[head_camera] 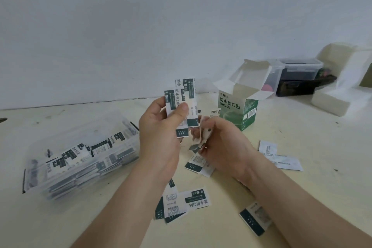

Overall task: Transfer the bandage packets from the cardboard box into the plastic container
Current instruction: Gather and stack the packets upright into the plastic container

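Holding a small fan of bandage packets (pixel 182 102) upright above the table (pixel 314 197), the left hand (pixel 161 127) has its thumb pressed on their fronts and its fingers curled behind. Just beside it, the right hand (pixel 223 139) pinches a few more packets (pixel 203 133), blurred, in its curled fingers. More packets lie loose on the tabletop beneath the wrists (pixel 196 199), with one by the right forearm (pixel 254 218). The green-and-white cardboard box (pixel 239 110) stands just beyond the right hand, flaps open. The clear plastic container (pixel 60 189) sits well off to the left, packed with packets. Against the wall at the back right are a lidded clear tub (pixel 300 68) and a white foam block (pixel 330 102).
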Action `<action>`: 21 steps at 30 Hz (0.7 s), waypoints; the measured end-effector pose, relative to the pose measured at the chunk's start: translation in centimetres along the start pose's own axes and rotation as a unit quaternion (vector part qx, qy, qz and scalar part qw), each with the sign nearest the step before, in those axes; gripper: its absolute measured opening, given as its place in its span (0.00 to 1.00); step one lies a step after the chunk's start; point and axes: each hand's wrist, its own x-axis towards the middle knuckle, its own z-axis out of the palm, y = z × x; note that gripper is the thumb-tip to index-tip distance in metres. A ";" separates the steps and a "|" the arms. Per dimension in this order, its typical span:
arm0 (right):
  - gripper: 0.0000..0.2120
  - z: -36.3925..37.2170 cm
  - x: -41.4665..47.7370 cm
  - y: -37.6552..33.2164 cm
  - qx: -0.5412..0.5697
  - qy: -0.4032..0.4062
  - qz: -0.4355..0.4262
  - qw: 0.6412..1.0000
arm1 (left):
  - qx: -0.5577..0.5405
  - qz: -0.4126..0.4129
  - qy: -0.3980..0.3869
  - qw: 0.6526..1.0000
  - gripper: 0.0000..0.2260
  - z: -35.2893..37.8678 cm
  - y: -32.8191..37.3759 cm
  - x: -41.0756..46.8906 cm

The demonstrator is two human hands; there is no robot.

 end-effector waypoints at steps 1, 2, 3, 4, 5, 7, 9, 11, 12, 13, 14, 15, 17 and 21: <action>0.07 -0.1 -0.1 -0.2 0.036 -0.011 0.006 0.999 | 0.006 -0.003 -0.002 1.000 0.09 -0.1 0.1 0.0; 0.12 -0.1 -0.2 -0.4 0.063 -0.028 0.010 0.998 | 0.030 -0.003 -0.004 1.000 0.09 -0.2 0.1 0.0; 0.18 -0.1 -0.4 -0.6 0.073 -0.048 0.008 0.996 | 0.061 -0.002 -0.011 0.998 0.09 0.0 -0.1 0.0; 0.24 0.0 -0.5 -0.7 0.067 -0.062 0.007 0.996 | 0.094 0.001 -0.014 0.995 0.09 0.1 -0.3 -0.2; 0.26 0.1 -0.6 -0.8 0.054 -0.067 0.007 0.996 | 0.120 0.005 -0.016 0.993 0.09 0.3 -0.6 -0.4; 0.24 0.3 -0.6 -0.7 0.029 -0.052 0.005 0.998 | 0.156 0.020 -0.007 0.987 0.10 0.6 -0.8 -0.5; 0.23 0.4 -0.6 -0.6 0.019 -0.041 -0.001 0.999 | 0.199 0.041 0.006 0.979 0.11 0.5 -1.0 -0.5; 0.17 0.5 -0.7 -0.6 0.009 -0.027 -0.018 0.999 | 0.262 0.066 0.002 0.963 0.12 0.2 -1.2 -0.3; 0.14 0.5 -0.6 -0.5 0.006 -0.012 -0.028 1.000 | 0.298 0.076 -0.008 0.951 0.11 0.0 -1.4 -0.2; 0.12 0.6 -0.5 -0.4 0.004 0.015 -0.035 0.999 | 0.332 0.082 -0.019 0.940 0.10 0.0 -1.5 -0.2; 0.11 0.6 -0.4 -0.3 -0.002 0.049 -0.039 0.998 | 0.362 0.092 -0.034 0.927 0.07 -0.1 -1.6 -0.1; 0.09 0.6 -0.3 -0.2 -0.011 0.082 -0.039 0.996 | 0.391 0.101 -0.046 0.914 0.03 -0.1 -1.5 -0.2; 0.08 0.5 -0.2 -0.3 -0.006 0.116 -0.035 0.993 | 0.433 0.118 -0.055 0.892 0.07 -0.2 -1.7 0.0; 0.12 0.5 -0.7 -0.5 0.054 0.055 -0.028 0.997 | 0.409 0.119 -0.026 0.904 0.17 -0.4 -2.1 0.6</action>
